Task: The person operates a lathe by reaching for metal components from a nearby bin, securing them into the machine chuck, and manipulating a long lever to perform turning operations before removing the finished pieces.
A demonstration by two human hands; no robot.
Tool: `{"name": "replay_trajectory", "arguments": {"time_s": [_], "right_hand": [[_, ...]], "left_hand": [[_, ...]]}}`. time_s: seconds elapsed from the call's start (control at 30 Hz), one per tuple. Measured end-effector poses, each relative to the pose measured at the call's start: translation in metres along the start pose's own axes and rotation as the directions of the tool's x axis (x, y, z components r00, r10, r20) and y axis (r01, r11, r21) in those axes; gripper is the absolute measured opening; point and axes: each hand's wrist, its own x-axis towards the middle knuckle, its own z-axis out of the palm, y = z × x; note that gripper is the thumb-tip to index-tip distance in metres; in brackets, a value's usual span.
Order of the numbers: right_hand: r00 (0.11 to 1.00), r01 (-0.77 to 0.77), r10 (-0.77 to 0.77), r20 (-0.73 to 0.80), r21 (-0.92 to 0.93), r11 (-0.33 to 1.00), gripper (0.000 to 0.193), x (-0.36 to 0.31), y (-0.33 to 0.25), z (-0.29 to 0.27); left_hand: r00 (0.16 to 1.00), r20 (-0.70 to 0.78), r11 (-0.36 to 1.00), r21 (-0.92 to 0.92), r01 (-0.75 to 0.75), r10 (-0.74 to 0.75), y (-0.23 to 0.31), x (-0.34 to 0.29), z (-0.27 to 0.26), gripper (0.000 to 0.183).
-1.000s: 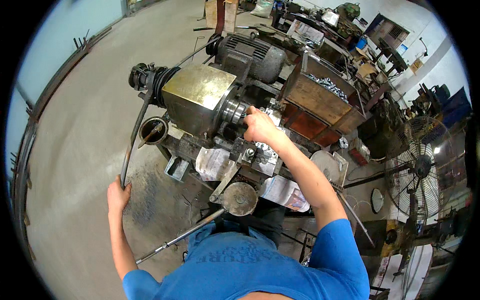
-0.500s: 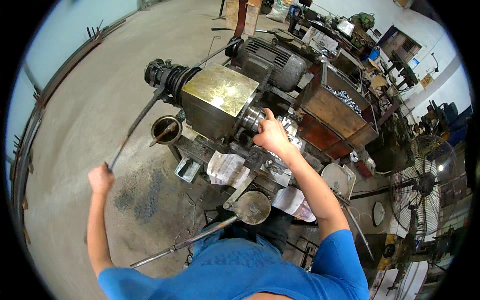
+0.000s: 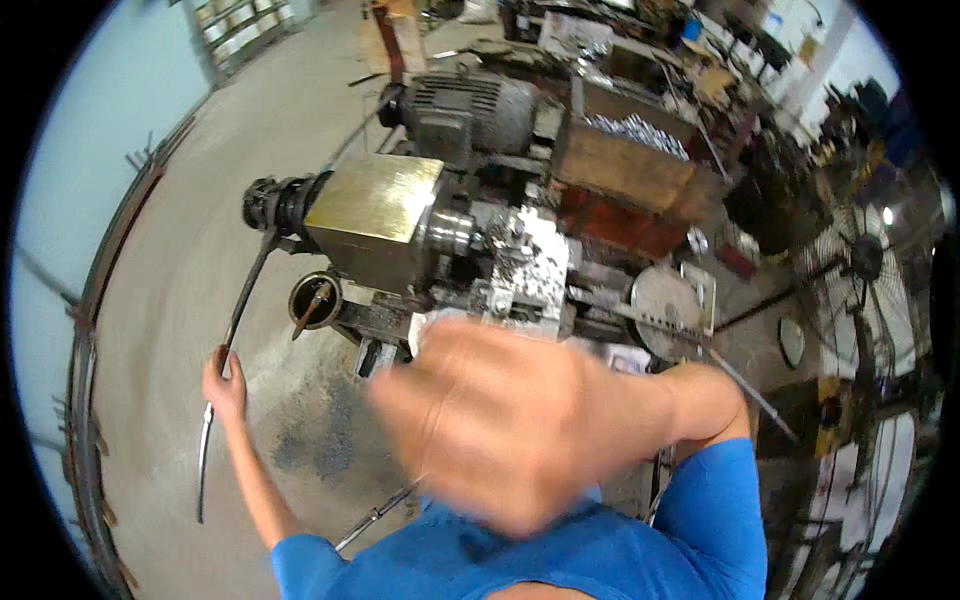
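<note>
A long dark lever bar (image 3: 245, 300) runs down from the black pulley end (image 3: 277, 206) of a lathe-like machine. My left hand (image 3: 226, 388) is wrapped round the bar's lower part, whose pale end hangs below the hand. Close to the camera, my right hand (image 3: 500, 420) is raised in front of my chest, its back showing. Motion smears its fingers, so I cannot tell whether they hold anything. Behind it stands the machine's headstock with a brassy top (image 3: 378, 195). A shiny round chuck (image 3: 450, 231) and a slide (image 3: 530, 265) strewn with metal chips lie right of that.
A round pot (image 3: 316, 300) with a brush-like tool stands beside the headstock. Beyond it are a motor (image 3: 470, 115) and a rusty bin (image 3: 630, 165) of small metal parts. A round tray (image 3: 665, 305) and a fan (image 3: 865, 258) are at right, long bars along the left wall.
My right hand has left the chuck and come up close to the camera. My left hand stays at the bar, which has swung more upright. The view has shifted.
</note>
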Motion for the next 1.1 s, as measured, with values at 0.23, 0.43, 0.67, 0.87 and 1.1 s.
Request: {"name": "replay_trajectory", "arguments": {"time_s": [0.23, 0.43, 0.67, 0.87, 1.1], "right_hand": [[0.982, 0.057, -0.132, -0.136, -0.453, 0.89, 0.015, 0.017, -0.038, -0.031], [0.905, -0.419, 0.422, -0.062, -0.306, 0.855, 0.027, -0.026, -0.07, -0.085], [0.574, -0.792, 0.819, 0.028, -0.235, 0.563, 0.05, -0.183, 0.006, -0.086], [-0.021, -0.865, 0.953, -0.301, -0.472, -0.168, 0.05, -0.412, 0.007, -0.099], [-0.32, -0.489, 0.815, -0.482, -0.653, -0.578, 0.035, -0.565, -0.051, -0.11]], "left_hand": [[0.608, 0.74, 0.957, 0.217, 0.191, -0.289, 0.036, -0.106, 0.145, 0.036], [0.531, 0.815, 0.946, 0.316, -0.071, -0.232, 0.064, -0.128, 0.19, 0.024], [0.445, 0.893, 0.757, 0.248, -0.605, 0.063, 0.051, -0.086, 0.196, 0.015], [0.519, 0.836, 0.888, 0.365, -0.279, -0.18, 0.035, -0.092, 0.177, 0.031], [0.446, 0.847, 0.94, 0.34, -0.033, -0.291, -0.028, -0.109, 0.144, 0.035]]}}
